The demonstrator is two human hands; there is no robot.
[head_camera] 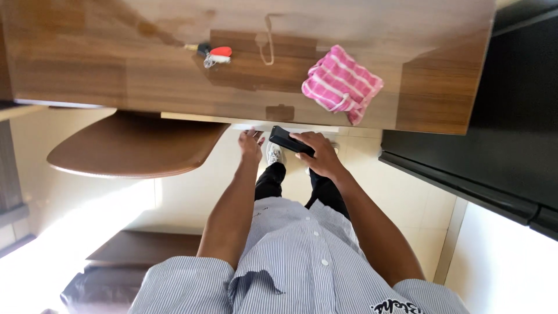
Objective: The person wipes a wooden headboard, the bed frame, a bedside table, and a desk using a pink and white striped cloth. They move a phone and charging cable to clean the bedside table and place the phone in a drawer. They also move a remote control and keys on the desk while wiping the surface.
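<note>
Head view, looking steeply down the person's front so that the striped shirt [302, 261] fills the lower frame and the desk lies across the top. The left hand [251, 145] is extended forward with the fingers loosely spread and slightly curled; it holds nothing and sits just below the front edge of the wooden desk [87, 70], close to it, though contact with the edge cannot be confirmed. The right hand [318, 154] is closed around a dark, flat, rectangular phone [286, 139], gripping it from above with the fingers wrapped over its far end; the free end of the phone points toward the left hand and lies near it without touching. The phone is held in the air between the two hands, just in front of the desk edge and above the pale tiled floor [401, 197]. On the desk surface, a folded pink-and-white striped cloth [342, 84] lies toward the right, directly beyond the right hand. A bunch of keys with a red fob [214, 55] lies farther back, well apart from the cloth. A rounded wooden shelf [136, 148] projects beneath the desk. One light-coloured shoe [274, 154] shows between the forearms.
</note>
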